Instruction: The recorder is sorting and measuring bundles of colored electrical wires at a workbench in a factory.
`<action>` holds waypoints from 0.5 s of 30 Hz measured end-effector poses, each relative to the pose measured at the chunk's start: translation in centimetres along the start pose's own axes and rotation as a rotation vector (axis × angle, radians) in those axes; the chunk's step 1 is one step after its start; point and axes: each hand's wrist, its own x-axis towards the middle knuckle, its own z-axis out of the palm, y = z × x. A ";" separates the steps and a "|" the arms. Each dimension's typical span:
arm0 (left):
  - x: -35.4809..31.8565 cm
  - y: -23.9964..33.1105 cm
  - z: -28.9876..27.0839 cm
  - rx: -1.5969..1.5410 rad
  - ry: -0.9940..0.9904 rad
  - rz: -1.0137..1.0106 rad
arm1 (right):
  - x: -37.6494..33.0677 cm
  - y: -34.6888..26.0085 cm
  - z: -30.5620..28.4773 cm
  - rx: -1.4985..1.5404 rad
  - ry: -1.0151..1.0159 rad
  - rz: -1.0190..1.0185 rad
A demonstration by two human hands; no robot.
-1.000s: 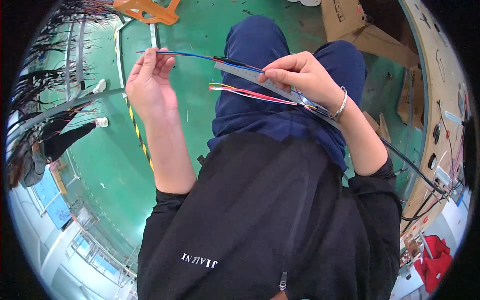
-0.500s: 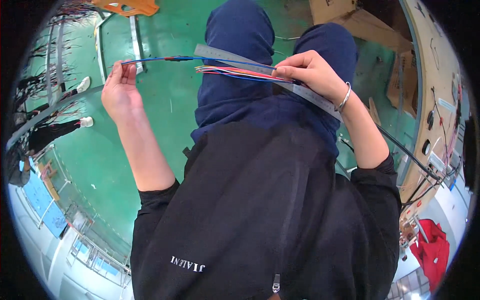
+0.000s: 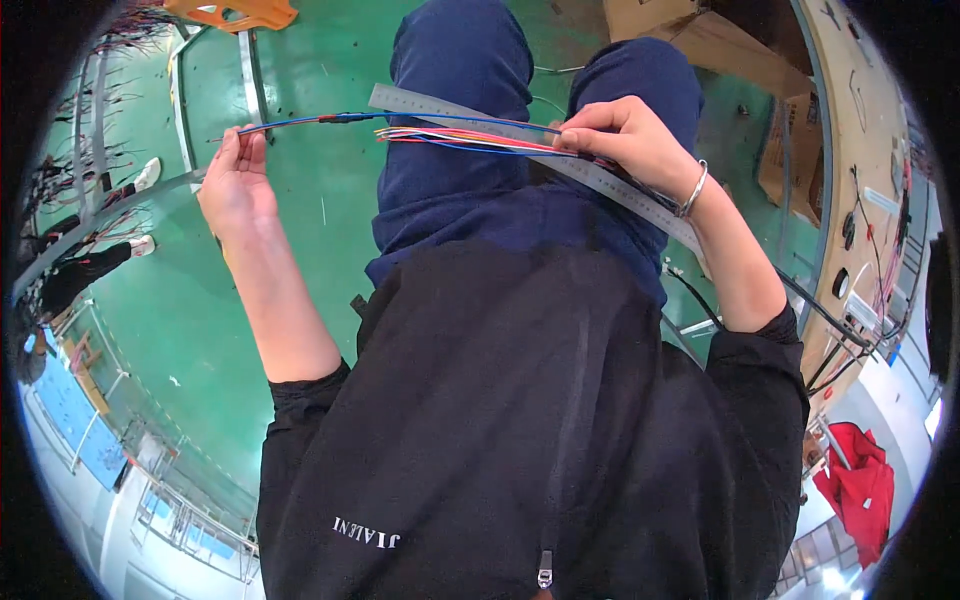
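Note:
My left hand [image 3: 238, 185] pinches the far end of a blue and red wire [image 3: 450, 118], which is stretched across my lap. A short dark sleeve [image 3: 343, 118] sits partway along it. At the wire's other end my right hand [image 3: 625, 140] is closed on a black cable where its wires fan out. A bundle of shorter coloured wires [image 3: 465, 138], red, yellow, white and blue, points left from that hand with loose tips. Under the wires a steel ruler [image 3: 430, 103] lies slantwise over my thighs, partly hidden by my right hand.
A wooden workbench [image 3: 850, 110] with cables, a black ring and small tools runs along the right. Cardboard boxes [image 3: 720, 50] stand beyond my knees. Racks hung with many wires and a person's legs [image 3: 110, 260] are at the left. An orange stool [image 3: 235, 12] is at the top left.
The whole view has shifted slightly, so my hands, lap and ruler appear a little further left. Both hands keep the same hold, with the wire still stretched between them.

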 end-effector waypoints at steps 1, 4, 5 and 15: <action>0.2 -0.2 -0.1 -0.002 -0.001 -0.006 | -0.1 -0.1 -0.2 -0.002 0.002 0.005; 0.5 -0.6 0.0 -0.019 -0.021 -0.022 | -0.5 -0.4 -0.6 -0.064 0.022 0.109; 0.5 -0.8 0.1 -0.008 -0.014 -0.019 | -0.6 -0.3 -0.6 -0.068 0.035 0.099; 0.9 -2.5 0.0 -0.006 0.002 -0.049 | -2.2 -0.1 -1.1 -0.073 -0.075 0.122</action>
